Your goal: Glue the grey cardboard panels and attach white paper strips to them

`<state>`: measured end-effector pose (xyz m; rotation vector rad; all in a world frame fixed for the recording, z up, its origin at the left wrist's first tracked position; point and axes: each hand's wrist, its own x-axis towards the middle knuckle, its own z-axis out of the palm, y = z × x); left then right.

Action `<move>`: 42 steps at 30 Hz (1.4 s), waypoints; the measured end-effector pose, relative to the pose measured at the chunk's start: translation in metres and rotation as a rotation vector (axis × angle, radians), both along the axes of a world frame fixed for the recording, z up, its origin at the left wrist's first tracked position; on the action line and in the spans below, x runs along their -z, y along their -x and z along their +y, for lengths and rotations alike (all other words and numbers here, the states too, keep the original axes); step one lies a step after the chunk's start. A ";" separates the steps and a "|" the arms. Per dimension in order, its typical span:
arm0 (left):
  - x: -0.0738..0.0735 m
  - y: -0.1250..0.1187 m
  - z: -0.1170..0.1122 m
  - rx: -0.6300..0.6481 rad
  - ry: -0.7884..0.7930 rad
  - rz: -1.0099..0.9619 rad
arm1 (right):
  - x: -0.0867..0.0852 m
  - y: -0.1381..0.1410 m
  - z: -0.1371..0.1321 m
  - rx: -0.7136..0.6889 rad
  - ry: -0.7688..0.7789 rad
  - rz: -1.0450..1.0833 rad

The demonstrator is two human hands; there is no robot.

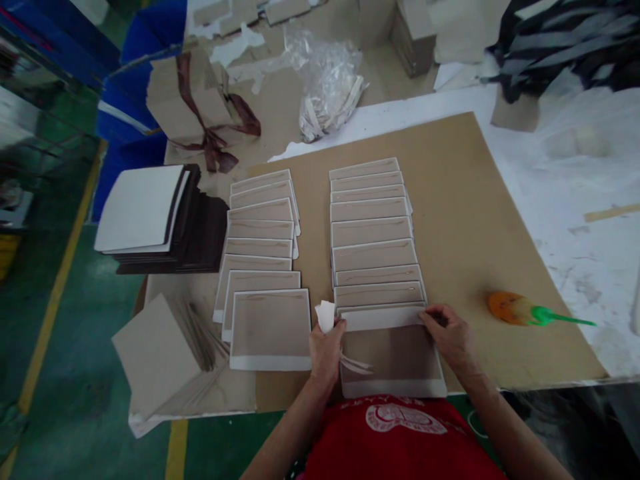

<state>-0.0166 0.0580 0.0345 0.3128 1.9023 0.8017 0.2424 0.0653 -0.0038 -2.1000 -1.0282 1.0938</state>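
Note:
A white strip (384,319) lies across the upper part of the nearest grey-brown panel (393,357) in the right-hand row. My right hand (453,337) pinches the strip's right end between thumb and fingers. At its left end is my left hand (326,352), closed around a bundle of pale strips (326,316); one end sticks up above the thumb, and loose ends fan out over the panel. Beyond my hands, the overlapping white-edged panels (374,232) of this row run away from me. Another overlapping row of panels (270,327) lies to the left.
An orange squeeze bottle (510,308) with a green nozzle lies on the brown board (480,253) at right. To the left are a stack of dark and white covers (143,207) and loose grey boards (155,353). Farther back are a tied board bundle (175,93) and a plastic bag (330,87).

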 end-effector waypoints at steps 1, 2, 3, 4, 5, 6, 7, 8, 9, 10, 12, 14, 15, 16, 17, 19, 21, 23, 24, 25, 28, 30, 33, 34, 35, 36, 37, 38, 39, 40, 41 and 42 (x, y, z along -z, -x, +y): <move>0.002 0.000 0.000 -0.001 0.000 0.028 | 0.001 0.001 0.000 0.008 -0.017 -0.016; 0.005 0.000 0.000 -0.001 -0.002 0.056 | 0.001 0.002 0.000 0.016 -0.031 -0.021; 0.007 -0.001 0.000 -0.002 -0.005 0.082 | 0.002 0.003 -0.001 0.026 -0.043 -0.018; 0.009 -0.001 0.000 -0.001 -0.009 0.106 | 0.003 0.003 -0.001 0.034 -0.053 -0.010; 0.011 -0.001 0.000 0.002 -0.013 0.130 | 0.004 0.004 -0.001 0.043 -0.063 0.002; 0.012 -0.002 0.000 0.007 -0.016 0.152 | 0.005 0.004 -0.001 0.050 -0.072 0.018; 0.012 -0.002 0.000 0.012 -0.019 0.172 | 0.006 0.005 -0.001 0.057 -0.080 0.032; 0.012 -0.003 0.001 0.018 -0.021 0.195 | 0.007 0.005 -0.001 0.064 -0.085 0.042; 0.012 -0.004 0.001 0.026 -0.023 0.221 | 0.007 0.006 -0.001 0.070 -0.088 0.049; 0.011 -0.005 0.001 0.036 -0.024 0.247 | 0.007 0.006 -0.002 0.077 -0.089 0.052; 0.009 -0.006 0.001 0.057 -0.024 0.293 | 0.008 0.007 -0.002 0.081 -0.085 0.050; 0.009 -0.006 0.001 0.075 -0.019 0.323 | 0.009 0.007 -0.002 0.072 -0.080 0.045; 0.009 -0.006 0.001 0.080 -0.015 0.331 | 0.009 0.007 -0.003 0.070 -0.080 0.040; 0.010 -0.005 0.001 0.084 -0.012 0.335 | 0.009 0.007 -0.003 0.069 -0.079 0.032; 0.011 -0.005 0.001 0.088 -0.010 0.336 | 0.009 0.008 -0.002 0.072 -0.078 0.024; 0.012 -0.004 0.001 0.095 -0.009 0.334 | 0.006 0.010 -0.001 0.080 -0.080 0.013; 0.012 -0.004 0.002 0.104 -0.011 0.337 | 0.001 0.011 0.001 0.081 -0.080 0.007; 0.011 -0.004 0.003 0.111 -0.011 0.344 | -0.003 0.013 0.003 0.076 -0.080 -0.004; 0.011 -0.004 0.003 0.115 -0.009 0.347 | -0.005 0.013 0.004 0.077 -0.079 -0.012; 0.010 -0.004 0.004 0.119 -0.006 0.346 | -0.006 0.014 0.005 0.079 -0.078 -0.017; 0.008 -0.004 0.005 0.133 0.007 0.350 | -0.008 0.014 0.007 0.080 -0.065 -0.012; 0.008 -0.005 0.005 0.144 0.017 0.363 | -0.010 0.014 0.008 0.074 -0.055 -0.018; 0.008 -0.005 0.006 0.154 0.031 0.384 | -0.013 0.015 0.010 0.064 -0.043 -0.038; 0.008 -0.006 0.006 0.157 0.035 0.391 | -0.014 0.015 0.011 0.060 -0.039 -0.039; 0.007 -0.006 0.007 0.160 0.038 0.397 | -0.015 0.016 0.011 0.059 -0.034 -0.039; 0.007 -0.006 0.007 0.162 0.041 0.403 | -0.016 0.016 0.012 0.059 -0.028 -0.037; 0.006 -0.007 0.007 0.164 0.044 0.408 | -0.017 0.017 0.013 0.060 -0.022 -0.037; 0.006 -0.007 0.008 0.166 0.046 0.413 | -0.018 0.017 0.014 0.061 -0.015 -0.036; 0.006 -0.008 0.008 0.166 0.049 0.417 | -0.018 0.017 0.014 0.062 -0.005 -0.036; 0.005 -0.008 0.009 0.166 0.052 0.421 | -0.018 0.017 0.015 0.064 0.004 -0.037; 0.005 -0.009 0.009 0.165 0.054 0.426 | -0.018 0.018 0.016 0.064 0.012 -0.040; 0.005 -0.009 0.010 0.165 0.056 0.431 | -0.017 0.018 0.016 0.064 0.016 -0.044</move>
